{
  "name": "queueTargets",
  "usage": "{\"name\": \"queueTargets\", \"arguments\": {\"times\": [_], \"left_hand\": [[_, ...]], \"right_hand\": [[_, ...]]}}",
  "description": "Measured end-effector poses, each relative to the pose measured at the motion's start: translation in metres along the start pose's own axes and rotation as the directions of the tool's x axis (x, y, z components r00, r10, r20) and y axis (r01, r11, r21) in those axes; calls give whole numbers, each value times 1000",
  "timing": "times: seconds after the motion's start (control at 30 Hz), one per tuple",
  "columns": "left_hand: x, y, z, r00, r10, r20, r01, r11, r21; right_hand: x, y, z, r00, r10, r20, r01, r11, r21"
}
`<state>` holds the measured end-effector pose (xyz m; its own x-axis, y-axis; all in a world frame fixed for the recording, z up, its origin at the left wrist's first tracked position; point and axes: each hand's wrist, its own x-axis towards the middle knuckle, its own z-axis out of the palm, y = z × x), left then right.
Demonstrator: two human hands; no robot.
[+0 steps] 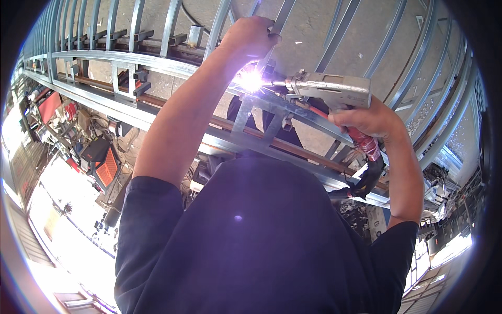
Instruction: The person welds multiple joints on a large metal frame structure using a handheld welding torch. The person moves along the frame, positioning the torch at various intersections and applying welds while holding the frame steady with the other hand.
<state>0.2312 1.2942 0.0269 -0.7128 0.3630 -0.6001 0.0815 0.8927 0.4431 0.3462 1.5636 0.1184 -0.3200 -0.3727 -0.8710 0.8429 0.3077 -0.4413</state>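
My right hand (368,119) is wrapped round the grip of a welding gun (334,88), a pale metal body with red wrapping at the handle. Its nozzle points left, at a glaring white-violet arc (250,81) where sparks fly off the metal frame (151,63). Just beyond the arc, my left hand (249,37) is closed around a slanting galvanized bar (283,17) of that frame. The glare hides the joint itself, and part of the left grip is out of sight behind the hand.
Upright bars (111,23) run in a row along the far side. A rust-brown rail (334,166) lies between the frame's long rails. A black cable (368,180) trails from the gun. Tools and a black-and-orange case (107,166) clutter the left.
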Motion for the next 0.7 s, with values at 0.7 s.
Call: {"name": "queueTargets", "arguments": {"times": [0.7], "left_hand": [[1, -5, 6, 999, 8, -35, -7, 1000, 17]], "right_hand": [[-9, 10, -6, 1000, 8, -9, -7, 1000, 28]]}}
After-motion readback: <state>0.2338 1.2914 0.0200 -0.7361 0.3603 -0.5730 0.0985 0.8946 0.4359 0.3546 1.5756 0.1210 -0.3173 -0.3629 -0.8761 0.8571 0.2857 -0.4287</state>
